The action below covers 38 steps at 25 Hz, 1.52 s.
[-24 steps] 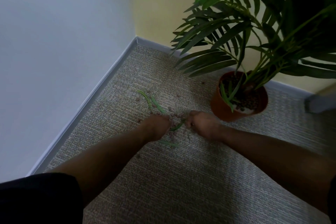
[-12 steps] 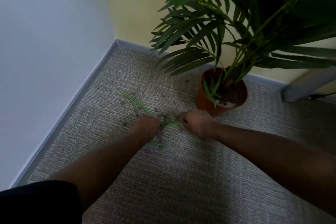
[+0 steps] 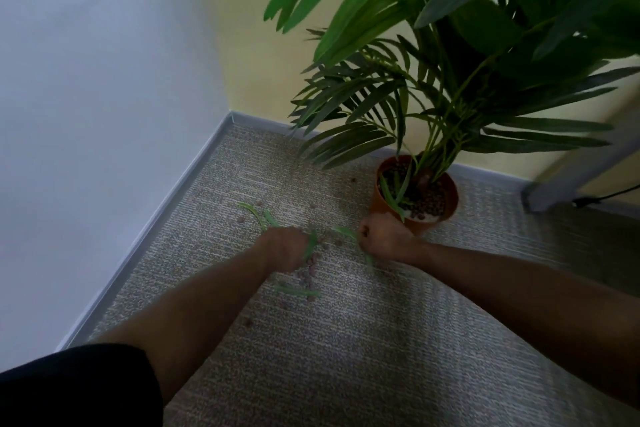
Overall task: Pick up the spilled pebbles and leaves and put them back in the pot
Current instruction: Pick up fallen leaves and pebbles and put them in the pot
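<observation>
Two hands are working a carpeted corner: the left hand is curling around a green leaf above scattered pebbles, while the right hand, fisted on another leaf, is hovering beside the pot.

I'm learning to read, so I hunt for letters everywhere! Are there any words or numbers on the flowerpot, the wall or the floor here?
None: no word, number, label or sign shows anywhere.
Round orange plastic plant pot: plain side, no label visible.
Grey-white wall and yellow wall: bare.
Grey woven carpet: only scattered brown pebbles and loose green leaves.
</observation>
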{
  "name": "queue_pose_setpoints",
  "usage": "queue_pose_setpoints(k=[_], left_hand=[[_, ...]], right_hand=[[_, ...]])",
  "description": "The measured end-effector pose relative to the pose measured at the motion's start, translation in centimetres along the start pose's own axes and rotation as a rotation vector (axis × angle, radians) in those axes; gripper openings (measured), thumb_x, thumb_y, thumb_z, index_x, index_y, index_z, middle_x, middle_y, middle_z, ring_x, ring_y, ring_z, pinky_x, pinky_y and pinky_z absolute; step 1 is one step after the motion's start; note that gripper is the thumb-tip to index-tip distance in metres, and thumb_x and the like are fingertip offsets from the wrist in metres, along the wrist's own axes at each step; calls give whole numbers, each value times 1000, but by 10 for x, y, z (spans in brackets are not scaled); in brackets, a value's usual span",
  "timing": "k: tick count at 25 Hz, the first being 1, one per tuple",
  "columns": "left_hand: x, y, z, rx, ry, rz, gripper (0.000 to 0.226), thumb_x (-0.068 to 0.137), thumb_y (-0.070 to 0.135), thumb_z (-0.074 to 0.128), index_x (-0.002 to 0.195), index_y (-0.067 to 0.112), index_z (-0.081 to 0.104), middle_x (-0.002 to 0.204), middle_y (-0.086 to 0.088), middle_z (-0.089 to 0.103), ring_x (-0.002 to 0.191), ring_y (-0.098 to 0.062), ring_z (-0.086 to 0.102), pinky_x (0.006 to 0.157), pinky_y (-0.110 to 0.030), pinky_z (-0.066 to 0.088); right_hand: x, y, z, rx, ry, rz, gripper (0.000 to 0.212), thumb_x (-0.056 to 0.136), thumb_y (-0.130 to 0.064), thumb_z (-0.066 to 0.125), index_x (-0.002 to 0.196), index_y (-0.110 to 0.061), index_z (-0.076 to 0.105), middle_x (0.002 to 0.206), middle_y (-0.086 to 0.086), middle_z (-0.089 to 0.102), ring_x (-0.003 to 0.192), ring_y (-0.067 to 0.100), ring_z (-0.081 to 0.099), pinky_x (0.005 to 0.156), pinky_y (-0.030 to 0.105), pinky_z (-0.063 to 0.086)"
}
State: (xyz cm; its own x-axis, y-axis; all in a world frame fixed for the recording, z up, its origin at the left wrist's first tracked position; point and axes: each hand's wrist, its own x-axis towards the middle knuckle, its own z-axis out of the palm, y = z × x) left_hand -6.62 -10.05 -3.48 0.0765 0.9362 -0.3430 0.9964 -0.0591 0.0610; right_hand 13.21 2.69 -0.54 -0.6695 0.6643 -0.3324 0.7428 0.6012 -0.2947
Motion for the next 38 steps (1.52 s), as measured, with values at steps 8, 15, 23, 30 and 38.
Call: queue_pose_setpoints(k=[8,15,23,30,38], left_hand=[[24,37,-53,-514,282,221,9,86,22,59,90,16,54,76,1,60,66,-16,54,61,-31,44],[71,84,-80,-868,387,38,10,88,21,59,96,22,53,74,5,61,59,-9,62,56,-29,51],[125,114,-83,-1074,111,-157,53,86,12,60,137,15,45,120,-18,64,104,-36,65,89,-51,56],[113,84,-69,-972,314,-115,38,90,11,56,126,21,57,110,-8,69,91,-25,68,76,-39,57],[53,-34,-24,-435,185,-115,37,85,3,54,112,26,65,119,-3,67,95,-17,62,76,-24,44]], right_hand=[[-18,3,-33,693,80,-26,8,87,-3,66,86,-10,63,75,2,68,64,13,65,58,25,52],[-18,31,-59,977,321,303,6,86,-11,69,85,-15,65,78,7,69,64,17,65,52,26,51],[14,64,-44,38,610,199,8,84,-17,64,77,-20,60,73,0,64,65,16,62,58,28,47],[17,53,-37,96,458,78,36,77,-52,56,83,-21,73,77,0,69,69,18,66,65,24,48],[18,-10,-27,129,445,-246,16,84,-6,56,77,-18,64,87,0,63,79,18,59,70,34,51]])
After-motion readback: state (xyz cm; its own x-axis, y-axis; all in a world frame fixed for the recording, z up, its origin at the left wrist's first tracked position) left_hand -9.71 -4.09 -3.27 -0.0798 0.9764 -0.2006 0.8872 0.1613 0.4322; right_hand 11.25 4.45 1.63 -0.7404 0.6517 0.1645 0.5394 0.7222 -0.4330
